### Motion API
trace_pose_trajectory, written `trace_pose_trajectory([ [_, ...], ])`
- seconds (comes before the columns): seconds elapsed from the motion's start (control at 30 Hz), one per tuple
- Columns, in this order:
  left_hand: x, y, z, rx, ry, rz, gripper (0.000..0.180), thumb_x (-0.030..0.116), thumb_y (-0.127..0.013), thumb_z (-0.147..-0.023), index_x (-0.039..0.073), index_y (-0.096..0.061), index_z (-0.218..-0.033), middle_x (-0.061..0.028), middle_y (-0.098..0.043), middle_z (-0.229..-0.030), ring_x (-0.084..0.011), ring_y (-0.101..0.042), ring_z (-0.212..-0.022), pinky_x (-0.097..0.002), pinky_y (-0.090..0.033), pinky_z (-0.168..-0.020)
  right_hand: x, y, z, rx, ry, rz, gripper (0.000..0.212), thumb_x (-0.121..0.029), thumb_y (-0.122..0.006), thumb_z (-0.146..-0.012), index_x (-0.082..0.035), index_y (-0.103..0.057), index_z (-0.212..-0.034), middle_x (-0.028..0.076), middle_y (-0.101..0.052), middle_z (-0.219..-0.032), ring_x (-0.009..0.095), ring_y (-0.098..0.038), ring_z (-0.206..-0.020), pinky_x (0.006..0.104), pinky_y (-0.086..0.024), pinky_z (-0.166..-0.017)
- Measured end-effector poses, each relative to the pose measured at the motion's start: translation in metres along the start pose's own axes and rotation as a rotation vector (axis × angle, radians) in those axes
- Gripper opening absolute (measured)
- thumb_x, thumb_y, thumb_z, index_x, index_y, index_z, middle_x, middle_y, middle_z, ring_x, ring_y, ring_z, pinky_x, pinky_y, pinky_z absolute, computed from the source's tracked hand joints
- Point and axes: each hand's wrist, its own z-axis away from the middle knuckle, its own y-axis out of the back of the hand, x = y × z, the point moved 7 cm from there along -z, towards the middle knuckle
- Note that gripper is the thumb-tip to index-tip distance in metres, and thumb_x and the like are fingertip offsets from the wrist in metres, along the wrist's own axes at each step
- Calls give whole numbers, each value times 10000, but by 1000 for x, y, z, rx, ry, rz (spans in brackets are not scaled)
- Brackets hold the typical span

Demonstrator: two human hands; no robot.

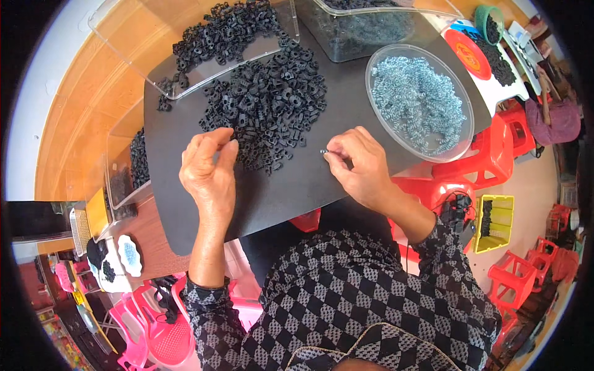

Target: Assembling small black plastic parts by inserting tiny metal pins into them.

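Note:
A loose heap of small black plastic clips [266, 99] lies on the dark tabletop [291, 191]. At the heap's near left edge is my left hand [210, 164], its thumb and forefinger curled toward each other in a pinch. Whatever sits between those fingertips blends into the black pieces behind. Right of the heap, just above the table, my right hand [360, 162] pinches a tiny shiny piece [323, 151] that looks like a metal spring. Beyond that hand stands a round clear tub [468, 117] with many small silvery springs [417, 102] in it.
A clear bin [185, 91] tipped at the far left holds more black clips. Another clear bin [346, 52] stands at the back. Red stools [479, 157], a yellow crate [495, 224] and a pink chair [164, 334] surround the table.

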Motion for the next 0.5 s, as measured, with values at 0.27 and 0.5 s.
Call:
trace_pose_trajectory([
  [0.27,-18,-5,5,-29,100,-9,178,14,-669,-716,49,-668,-891,-66,-588,-705,-171,-580,-645,-270,-461,-620,2,2,1,8,-44,-6,222,52,-677,-639,-48,-532,-775,75,-550,-710,256,-513,-632,357,-408,-548],
  [0.5,-4,-17,1,-47,-79,-290,227,50,-691,-686,100,-660,-906,-60,-581,-732,-245,-567,-675,-357,-450,-639,0,1,0,8,-41,12,238,56,-683,-637,-47,-532,-790,74,-546,-703,252,-513,-629,356,-406,-547],
])
